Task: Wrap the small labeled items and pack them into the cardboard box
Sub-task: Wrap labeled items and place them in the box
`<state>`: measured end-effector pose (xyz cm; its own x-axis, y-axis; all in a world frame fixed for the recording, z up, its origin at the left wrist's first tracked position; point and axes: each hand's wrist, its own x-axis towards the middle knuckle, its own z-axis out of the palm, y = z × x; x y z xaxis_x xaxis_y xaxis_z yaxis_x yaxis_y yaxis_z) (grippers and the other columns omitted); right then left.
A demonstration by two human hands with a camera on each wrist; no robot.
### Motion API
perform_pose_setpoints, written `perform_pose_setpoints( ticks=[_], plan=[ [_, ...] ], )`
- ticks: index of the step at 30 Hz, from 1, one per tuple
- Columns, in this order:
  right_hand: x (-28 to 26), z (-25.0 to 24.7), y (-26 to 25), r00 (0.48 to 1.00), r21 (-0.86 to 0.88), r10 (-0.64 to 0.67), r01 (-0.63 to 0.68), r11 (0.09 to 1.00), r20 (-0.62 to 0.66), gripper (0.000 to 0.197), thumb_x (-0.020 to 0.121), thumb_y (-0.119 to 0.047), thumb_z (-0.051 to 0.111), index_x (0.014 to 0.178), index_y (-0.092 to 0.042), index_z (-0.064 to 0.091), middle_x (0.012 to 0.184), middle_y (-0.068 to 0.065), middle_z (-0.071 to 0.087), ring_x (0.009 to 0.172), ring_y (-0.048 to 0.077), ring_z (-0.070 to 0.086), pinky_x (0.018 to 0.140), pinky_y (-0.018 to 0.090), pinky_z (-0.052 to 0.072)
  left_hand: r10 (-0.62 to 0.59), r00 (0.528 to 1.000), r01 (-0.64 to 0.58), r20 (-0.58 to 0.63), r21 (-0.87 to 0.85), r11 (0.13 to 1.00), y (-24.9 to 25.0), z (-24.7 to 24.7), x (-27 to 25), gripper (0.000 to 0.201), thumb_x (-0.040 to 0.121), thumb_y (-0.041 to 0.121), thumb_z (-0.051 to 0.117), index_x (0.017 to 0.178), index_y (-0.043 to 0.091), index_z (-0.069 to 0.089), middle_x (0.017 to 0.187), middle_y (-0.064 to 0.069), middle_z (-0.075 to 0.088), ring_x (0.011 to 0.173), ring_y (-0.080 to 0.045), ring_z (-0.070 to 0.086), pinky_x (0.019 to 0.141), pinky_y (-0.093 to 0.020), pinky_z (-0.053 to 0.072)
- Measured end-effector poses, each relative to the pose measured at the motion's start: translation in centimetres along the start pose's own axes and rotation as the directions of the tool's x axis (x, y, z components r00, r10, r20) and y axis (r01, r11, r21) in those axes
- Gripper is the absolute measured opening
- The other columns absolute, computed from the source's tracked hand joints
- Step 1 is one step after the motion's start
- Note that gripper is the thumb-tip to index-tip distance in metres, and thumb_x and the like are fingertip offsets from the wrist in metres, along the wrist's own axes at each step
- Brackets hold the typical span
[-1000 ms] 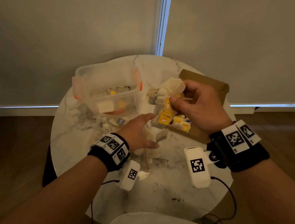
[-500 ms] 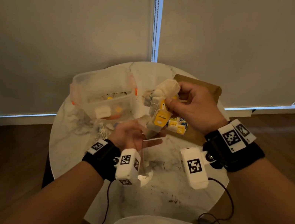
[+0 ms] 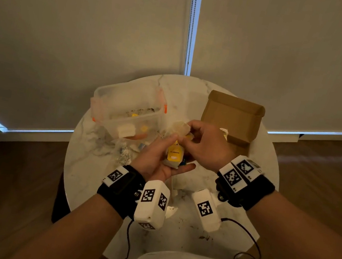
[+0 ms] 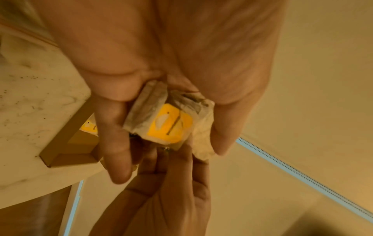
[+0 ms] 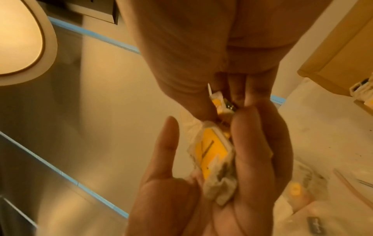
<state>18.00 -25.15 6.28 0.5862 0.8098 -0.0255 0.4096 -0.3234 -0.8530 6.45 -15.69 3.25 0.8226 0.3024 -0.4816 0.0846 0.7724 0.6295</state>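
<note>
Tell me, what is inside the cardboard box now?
In the cardboard box, at least one wrapped item with a yellow label shows. The right hand covers most of the inside.

A clear plastic tub with orange clips sits on the round marble table

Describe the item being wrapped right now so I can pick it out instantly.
Above the round marble table, between plastic tub and cardboard box, both hands meet. The yellow-labelled packet lies in the left hand, half-wrapped in pale tissue; it alone is off the table.
</note>
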Motion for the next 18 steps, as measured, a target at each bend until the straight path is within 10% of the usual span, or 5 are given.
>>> perform_pose_setpoints(
  ticks=[4, 13, 18],
  plan=[
    [0.0, 0.2, 0.1, 0.995, -0.114, -0.049, 0.058, 0.992, 0.082, 0.020, 0.087, -0.016, 0.066, 0.083, -0.036, 0.063, 0.073, -0.018, 0.063, 0.068, 0.001, 0.060, 0.064, 0.021, 0.050, -0.003, 1.000, 0.003, 0.005, 0.010, 1.000, -0.1, -0.1, 0.4, 0.052, 0.091, 0.033, 0.056, 0.137, 0.009, 0.052, 0.097, -0.011, 0.072, 0.080, -0.022, 0.072, 0.060, -0.034, 0.060],
    [-0.5, -0.1, 0.7, 0.992, -0.209, -0.106, 0.088, 0.974, -0.074, 0.009, 0.085, -0.028, 0.071, 0.093, -0.026, 0.067, 0.096, -0.005, 0.058, 0.081, 0.011, 0.055, 0.070, 0.015, 0.039, -0.017, 0.998, 0.012, -0.054, -0.089, 0.996, 0.1, -0.5, 1.1, 0.023, 0.100, 0.027, 0.049, 0.112, 0.011, 0.059, 0.090, -0.013, 0.072, 0.078, -0.025, 0.070, 0.068, -0.038, 0.061],
    [-0.5, 1.1, 1.0, 0.996, -0.289, -0.081, 0.087, 0.953, 0.032, 0.021, 0.078, -0.029, 0.078, 0.097, -0.020, 0.073, 0.095, 0.000, 0.056, 0.089, 0.014, 0.052, 0.075, 0.023, 0.038, -0.046, 0.996, 0.037, -0.071, -0.122, 0.992, -0.1, 0.0, 1.3, 0.051, 0.099, 0.034, 0.050, 0.141, 0.005, 0.047, 0.113, -0.018, 0.065, 0.092, -0.028, 0.066, 0.069, -0.039, 0.060]
  ],
)
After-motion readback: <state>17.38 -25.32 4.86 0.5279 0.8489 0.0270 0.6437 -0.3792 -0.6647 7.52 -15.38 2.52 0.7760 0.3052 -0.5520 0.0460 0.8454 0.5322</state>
